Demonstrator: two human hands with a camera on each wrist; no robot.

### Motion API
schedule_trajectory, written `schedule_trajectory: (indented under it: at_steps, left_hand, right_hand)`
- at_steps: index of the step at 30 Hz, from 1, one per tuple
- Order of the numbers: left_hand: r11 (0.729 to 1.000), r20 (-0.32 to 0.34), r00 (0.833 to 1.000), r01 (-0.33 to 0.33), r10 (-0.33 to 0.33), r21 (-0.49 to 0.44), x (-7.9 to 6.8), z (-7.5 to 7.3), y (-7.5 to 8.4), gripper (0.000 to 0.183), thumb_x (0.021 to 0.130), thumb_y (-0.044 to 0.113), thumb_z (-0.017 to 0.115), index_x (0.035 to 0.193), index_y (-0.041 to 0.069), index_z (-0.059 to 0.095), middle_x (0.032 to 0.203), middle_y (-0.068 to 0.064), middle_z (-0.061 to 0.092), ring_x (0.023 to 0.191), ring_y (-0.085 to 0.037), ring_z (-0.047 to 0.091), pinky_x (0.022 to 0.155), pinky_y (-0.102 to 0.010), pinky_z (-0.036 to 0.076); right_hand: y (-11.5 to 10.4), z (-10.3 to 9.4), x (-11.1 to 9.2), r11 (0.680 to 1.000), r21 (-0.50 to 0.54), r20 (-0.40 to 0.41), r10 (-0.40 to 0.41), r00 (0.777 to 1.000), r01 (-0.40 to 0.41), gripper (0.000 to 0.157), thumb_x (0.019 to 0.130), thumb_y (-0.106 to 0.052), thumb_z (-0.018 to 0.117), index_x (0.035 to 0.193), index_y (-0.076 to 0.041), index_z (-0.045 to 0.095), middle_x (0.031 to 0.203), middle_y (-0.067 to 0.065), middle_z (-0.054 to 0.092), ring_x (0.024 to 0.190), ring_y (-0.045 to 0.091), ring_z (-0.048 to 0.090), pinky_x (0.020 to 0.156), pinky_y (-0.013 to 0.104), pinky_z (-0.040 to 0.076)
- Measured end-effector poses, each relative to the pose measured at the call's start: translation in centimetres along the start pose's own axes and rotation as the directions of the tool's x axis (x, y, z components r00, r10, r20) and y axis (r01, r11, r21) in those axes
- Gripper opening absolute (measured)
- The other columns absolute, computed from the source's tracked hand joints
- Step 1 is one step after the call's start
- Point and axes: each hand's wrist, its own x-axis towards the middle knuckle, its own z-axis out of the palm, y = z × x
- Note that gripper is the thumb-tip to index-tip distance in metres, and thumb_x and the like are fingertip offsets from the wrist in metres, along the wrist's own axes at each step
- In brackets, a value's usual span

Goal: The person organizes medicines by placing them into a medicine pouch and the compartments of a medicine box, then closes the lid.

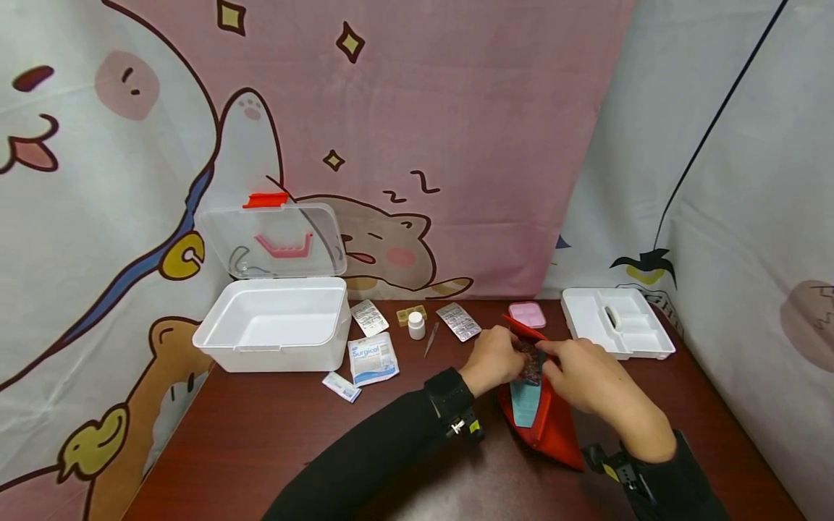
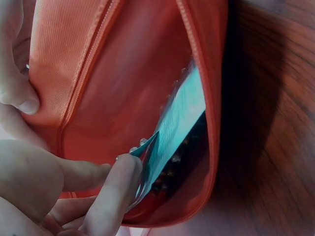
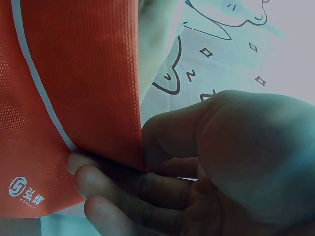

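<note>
A red zip pouch (image 1: 562,427) stands unzipped on the table in front of me. My left hand (image 1: 493,359) reaches into its mouth and pinches the edge of a blister pack (image 2: 179,115) with a teal printed backing and clear bumps. Most of that pack lies inside the pouch, seen clearly in the left wrist view. My right hand (image 1: 589,376) grips the pouch's top edge. In the right wrist view, the fingers (image 3: 103,184) curl round the red fabric, near a grey stripe and a white logo.
A white box (image 1: 276,358) with its clear lid (image 1: 280,242) raised stands at left. Between it and the pouch lie a Surgicol packet (image 1: 373,359), a small carton (image 1: 341,387), blister packs (image 1: 459,322), a white bottle (image 1: 416,325) and tweezers (image 1: 431,339). A pink case (image 1: 527,315) and white tray (image 1: 589,333) sit behind.
</note>
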Motion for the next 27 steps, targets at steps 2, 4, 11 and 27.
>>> schedule_trajectory:
  at_steps: [2,4,11,27]
  left_hand:
    - [1.000,0.001,1.000,0.009,-0.009,-0.009,0.1,0.1,0.1,0.004,0.089,0.023,0.086,0.090,0.019,0.086,0.086,0.003,0.079,0.077,-0.011,0.065,0.067,-0.025,0.052]
    - [1.000,0.007,1.000,0.015,-0.015,-0.021,0.1,0.2,0.3,0.004,0.089,0.023,0.086,0.088,0.019,0.086,0.087,0.003,0.080,0.078,-0.011,0.065,0.067,-0.025,0.052]
    - [0.991,0.020,0.998,0.058,-0.056,-0.117,0.2,0.8,0.3,0.007,0.087,0.024,0.090,0.091,0.018,0.089,0.085,0.000,0.084,0.076,-0.011,0.074,0.067,-0.022,0.055]
    - [0.979,0.025,0.997,0.071,-0.067,-0.190,0.0,1.0,0.2,0.006,0.089,0.022,0.089,0.094,0.018,0.089,0.070,0.006,0.080,0.064,-0.006,0.069,0.059,-0.018,0.049]
  right_hand:
    - [0.0,0.0,0.0,1.000,-0.001,-0.001,-0.002,1.000,0.002,0.047,0.100,-0.011,0.061,0.144,0.002,0.070,0.070,0.001,0.048,0.052,0.015,0.043,0.050,0.032,0.038]
    - [0.0,0.0,0.0,1.000,0.001,0.000,-0.002,1.000,0.002,0.047,0.100,-0.012,0.061,0.144,0.001,0.070,0.070,0.001,0.048,0.052,0.015,0.043,0.050,0.032,0.038]
    - [0.0,0.1,-0.1,1.000,-0.002,-0.009,-0.008,1.000,0.008,0.045,0.100,-0.012,0.062,0.143,0.001,0.071,0.069,0.000,0.047,0.051,0.015,0.042,0.051,0.031,0.036]
    - [0.0,0.1,-0.1,1.000,-0.006,-0.012,-0.016,1.000,0.015,0.046,0.100,-0.012,0.062,0.143,0.000,0.071,0.070,0.000,0.046,0.051,0.014,0.040,0.050,0.031,0.035]
